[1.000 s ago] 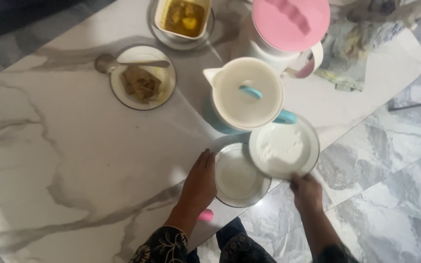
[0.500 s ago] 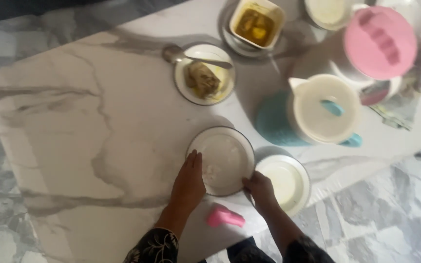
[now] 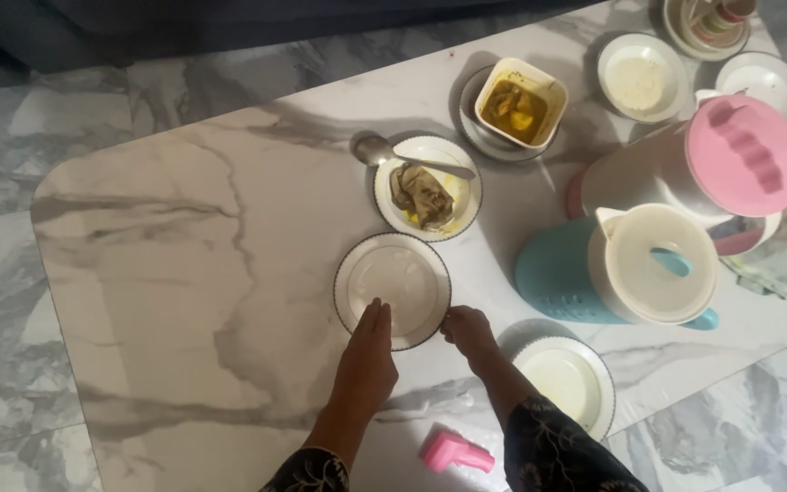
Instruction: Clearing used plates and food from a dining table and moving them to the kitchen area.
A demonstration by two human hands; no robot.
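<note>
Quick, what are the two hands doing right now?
Left hand: open, fingers flat on the white plate.
Right hand: grip on the plate's rim.

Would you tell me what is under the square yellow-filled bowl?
The square bowl sits on a round saucer, whose rim shows around it; the saucer's centre is covered by the bowl.

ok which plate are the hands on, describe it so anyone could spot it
On the marble table, look left of the blue jug. The empty plate lies there under both hands, left hand and right hand. The plate above it holds food and a spoon.
</note>
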